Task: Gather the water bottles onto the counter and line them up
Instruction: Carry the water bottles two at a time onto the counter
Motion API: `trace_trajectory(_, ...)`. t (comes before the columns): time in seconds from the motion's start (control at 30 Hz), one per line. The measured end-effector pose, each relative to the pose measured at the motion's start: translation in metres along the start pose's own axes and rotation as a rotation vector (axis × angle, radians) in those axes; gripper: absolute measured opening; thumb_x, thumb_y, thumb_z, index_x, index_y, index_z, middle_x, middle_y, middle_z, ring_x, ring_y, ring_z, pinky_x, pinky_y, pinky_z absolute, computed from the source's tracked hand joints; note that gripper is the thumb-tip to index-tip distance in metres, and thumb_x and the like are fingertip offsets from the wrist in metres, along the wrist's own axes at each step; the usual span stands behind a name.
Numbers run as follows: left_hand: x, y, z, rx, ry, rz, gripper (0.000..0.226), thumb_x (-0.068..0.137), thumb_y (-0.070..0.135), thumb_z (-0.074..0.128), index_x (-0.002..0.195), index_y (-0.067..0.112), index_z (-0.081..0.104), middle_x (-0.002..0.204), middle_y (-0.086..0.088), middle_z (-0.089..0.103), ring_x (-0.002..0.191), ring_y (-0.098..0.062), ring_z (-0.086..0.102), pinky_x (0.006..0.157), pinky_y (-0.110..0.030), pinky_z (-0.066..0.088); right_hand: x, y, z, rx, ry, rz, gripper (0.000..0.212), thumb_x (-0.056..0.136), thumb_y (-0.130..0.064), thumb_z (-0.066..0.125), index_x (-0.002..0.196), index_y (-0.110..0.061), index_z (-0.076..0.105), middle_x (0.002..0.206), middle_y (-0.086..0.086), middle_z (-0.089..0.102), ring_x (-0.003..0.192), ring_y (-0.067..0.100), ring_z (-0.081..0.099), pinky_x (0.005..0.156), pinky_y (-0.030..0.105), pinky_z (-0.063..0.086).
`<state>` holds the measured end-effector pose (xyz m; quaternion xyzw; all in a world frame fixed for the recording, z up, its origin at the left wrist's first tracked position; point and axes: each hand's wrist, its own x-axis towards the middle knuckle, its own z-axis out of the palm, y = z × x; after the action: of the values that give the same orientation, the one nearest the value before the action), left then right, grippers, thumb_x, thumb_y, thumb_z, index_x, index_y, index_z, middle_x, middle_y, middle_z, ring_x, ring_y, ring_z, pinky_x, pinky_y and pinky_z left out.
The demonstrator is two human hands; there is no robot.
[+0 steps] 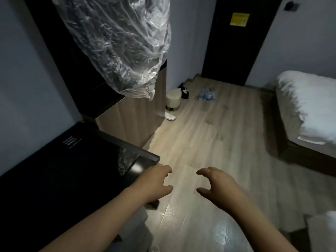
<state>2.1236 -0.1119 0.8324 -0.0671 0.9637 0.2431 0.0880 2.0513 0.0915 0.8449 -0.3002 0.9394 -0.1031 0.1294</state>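
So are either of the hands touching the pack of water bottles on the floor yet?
Apart. The head view shows the left hand and right hand empty in the foreground, with bare floor between them and the pack of water bottles near the door.

open wood floor (209,135) ahead, dark counter (54,170) at left, bed (309,110) at right, plastic-wrapped clothes (118,42) hanging overhead

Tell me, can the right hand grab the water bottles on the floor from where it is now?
Probably not. The right hand hangs open and empty, and the water bottles lie far across the bare floor near the door. Nothing blocks the way.
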Motion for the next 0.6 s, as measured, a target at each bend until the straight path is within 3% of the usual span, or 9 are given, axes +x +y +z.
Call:
trace_trajectory(0.23,0.1,-0.004,-0.029,0.023,-0.034,0.108,0.05,0.086,0.037,0.059,0.133,0.026,0.047,0.129,0.006,0.051,0.115,-0.014,0.051,0.089,-0.023,0.038,0.067,0.022,-0.029,0.023,0.043,0.127,0.051,0.088,-0.04,0.061,0.136,-0.031,0.047,0.131,-0.011,0.054,0.117,0.009,0.053,0.094,0.022,0.043)
trace_trajectory(0.4,0.166,0.006,-0.054,0.04,-0.05,0.193,0.05,0.086,0.036,0.06,0.133,0.024,0.048,0.129,0.004,0.053,0.115,-0.014,0.052,0.094,-0.024,0.041,0.108,0.044,-0.05,0.054,0.082,0.201,0.052,0.088,-0.04,0.061,0.137,-0.029,0.047,0.134,-0.01,0.053,0.121,0.009,0.052,0.097,0.024,0.043)
trace_trajectory(0.6,0.248,0.03,-0.063,0.063,-0.081,0.248,0.049,0.088,0.036,0.059,0.133,0.025,0.047,0.13,0.005,0.052,0.115,-0.013,0.052,0.089,-0.021,0.038,0.162,0.089,-0.071,0.067,0.09,0.245,0.051,0.088,-0.041,0.061,0.136,-0.03,0.047,0.133,-0.009,0.053,0.12,0.01,0.052,0.094,0.023,0.043)
